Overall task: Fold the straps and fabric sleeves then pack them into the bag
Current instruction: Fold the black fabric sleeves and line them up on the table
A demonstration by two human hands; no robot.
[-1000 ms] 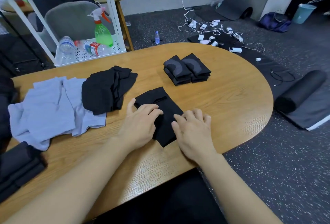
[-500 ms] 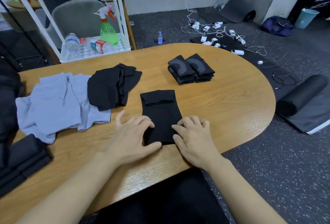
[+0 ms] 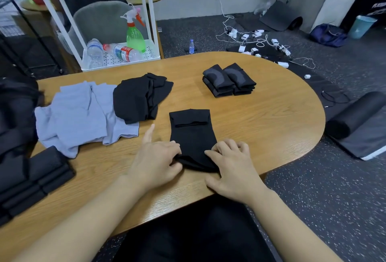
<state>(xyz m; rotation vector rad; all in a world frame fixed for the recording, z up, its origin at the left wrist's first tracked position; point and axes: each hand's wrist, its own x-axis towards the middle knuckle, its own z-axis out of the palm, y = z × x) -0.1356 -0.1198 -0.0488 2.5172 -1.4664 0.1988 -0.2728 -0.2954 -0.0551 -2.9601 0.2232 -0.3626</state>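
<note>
A black fabric sleeve (image 3: pixel 192 134) lies flat on the wooden table (image 3: pixel 271 119), its far end turned over into a cuff. My left hand (image 3: pixel 155 160) pinches the sleeve's near left corner, and my right hand (image 3: pixel 231 165) grips its near right corner, both lifting that edge slightly. Two stacks of folded black-and-grey sleeves (image 3: pixel 228 80) sit further back. An unfolded heap of black fabric (image 3: pixel 140 97) lies left of the sleeve, partly on grey-blue sleeves (image 3: pixel 79 115). Folded black straps (image 3: pixel 31 180) sit at the left edge, beside a black bag (image 3: pixel 14 107).
A white cart (image 3: pixel 108 19) with a green spray bottle and water bottles stands behind the table. Cables and chargers (image 3: pixel 261 42) litter the floor beyond. A rolled black mat (image 3: pixel 355 113) lies on the floor to the right.
The sleeve has been turned from slanted to straight. Both hands slid from its middle down to its near corners and took hold of that edge.
</note>
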